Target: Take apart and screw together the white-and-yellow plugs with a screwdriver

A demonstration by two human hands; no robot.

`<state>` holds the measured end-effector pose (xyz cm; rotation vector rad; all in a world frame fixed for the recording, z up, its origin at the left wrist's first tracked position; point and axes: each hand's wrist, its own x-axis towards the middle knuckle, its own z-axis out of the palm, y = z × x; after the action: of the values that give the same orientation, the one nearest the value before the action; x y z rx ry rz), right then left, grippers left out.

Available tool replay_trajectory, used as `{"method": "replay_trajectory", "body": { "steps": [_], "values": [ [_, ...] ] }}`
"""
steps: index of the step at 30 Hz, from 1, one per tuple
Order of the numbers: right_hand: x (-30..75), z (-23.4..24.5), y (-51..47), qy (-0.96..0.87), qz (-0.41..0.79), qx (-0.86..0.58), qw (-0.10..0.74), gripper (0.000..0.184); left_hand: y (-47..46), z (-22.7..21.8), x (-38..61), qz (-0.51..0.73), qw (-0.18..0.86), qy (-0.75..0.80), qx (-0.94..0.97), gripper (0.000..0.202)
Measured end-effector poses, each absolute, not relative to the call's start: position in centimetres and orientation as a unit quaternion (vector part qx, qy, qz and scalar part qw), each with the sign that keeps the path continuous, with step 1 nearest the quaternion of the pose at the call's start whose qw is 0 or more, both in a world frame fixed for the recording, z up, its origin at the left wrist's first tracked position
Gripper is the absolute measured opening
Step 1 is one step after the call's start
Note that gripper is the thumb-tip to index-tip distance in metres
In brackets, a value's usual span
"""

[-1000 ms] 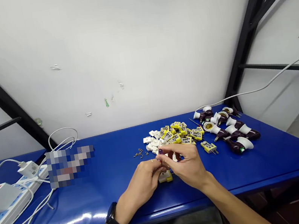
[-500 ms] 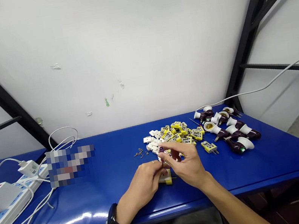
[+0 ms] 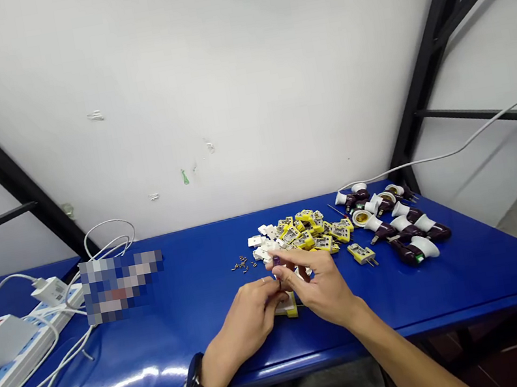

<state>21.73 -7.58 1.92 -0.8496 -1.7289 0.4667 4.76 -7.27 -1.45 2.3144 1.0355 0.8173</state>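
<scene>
My right hand [image 3: 317, 284] is closed around the purple handle of a small screwdriver [image 3: 276, 260], which points downward. Under its tip lies a plug [image 3: 288, 309] with a yellow body and a white cover. My left hand [image 3: 253, 310] grips this plug at its left side, thumb and fingers drawn together close to the screwdriver's shaft. The tip itself is hidden behind my fingers. Just beyond my hands is a heap of open yellow plug halves [image 3: 322, 243], with white covers [image 3: 257, 241] at its left. Several small screws [image 3: 242, 264] are scattered left of the covers.
Dark-brown and white lamp holders [image 3: 406, 231] are grouped at the right. A single yellow plug half [image 3: 362, 253] lies in front of them. Another screwdriver [image 3: 337, 210] rests behind the heap. At the left are a power strip [image 3: 22, 352] and loose white cables [image 3: 56, 379].
The fingers of my right hand have shifted slightly on the screwdriver's handle. My left hand and the plug stay nearly in place.
</scene>
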Motion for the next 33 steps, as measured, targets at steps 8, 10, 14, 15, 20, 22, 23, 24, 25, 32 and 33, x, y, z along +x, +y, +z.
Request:
{"method": "replay_trajectory", "body": {
  "steps": [8,10,14,15,20,22,23,24,25,32,33],
  "values": [
    [21.3,1.9,-7.8,-0.718,0.13,-0.382,0.567,0.007,-7.4,-1.5,4.7,0.285,0.231,0.392,0.843,0.025],
    [21.2,1.9,-7.8,-0.71,0.15,-0.381,0.572,0.007,-7.4,-1.2,4.6,0.281,0.234,0.391,0.845,0.025],
    [22.3,2.5,-7.4,-0.647,0.264,-0.375,0.61,0.015,-8.0,-0.6,3.8,0.256,0.24,0.382,0.855,0.028],
    [22.9,2.8,-7.3,-0.626,0.28,-0.374,0.624,0.019,-8.2,-0.5,3.5,0.245,0.237,0.386,0.857,0.032],
    [27.8,3.9,-6.0,-0.625,0.165,-0.471,0.6,0.03,-9.2,-0.4,1.3,0.233,0.203,0.416,0.855,0.016],
    [29.4,3.8,-5.5,-0.669,0.134,-0.544,0.489,0.029,-8.8,-0.3,-0.3,0.268,0.179,0.434,0.841,0.015],
    [30.0,3.5,-5.3,-0.691,0.119,-0.579,0.416,0.027,-8.2,-0.1,-1.4,0.297,0.162,0.45,0.826,0.017],
    [30.5,3.3,-5.2,-0.706,0.106,-0.608,0.348,0.026,-7.5,0.0,-2.5,0.319,0.151,0.478,0.805,0.021],
    [30.7,2.9,-5.0,-0.714,0.096,-0.631,0.289,0.027,-6.7,0.1,-3.7,0.337,0.141,0.508,0.78,0.025],
    [29.8,2.4,-5.1,-0.721,0.068,-0.675,0.139,0.038,0.2,-1.5,-9.4,0.24,0.074,0.615,0.748,0.036],
    [29.6,2.5,-5.2,-0.724,0.063,-0.674,0.132,0.036,0.8,-1.9,-9.7,0.222,0.062,0.625,0.746,0.035]
  ]
}}
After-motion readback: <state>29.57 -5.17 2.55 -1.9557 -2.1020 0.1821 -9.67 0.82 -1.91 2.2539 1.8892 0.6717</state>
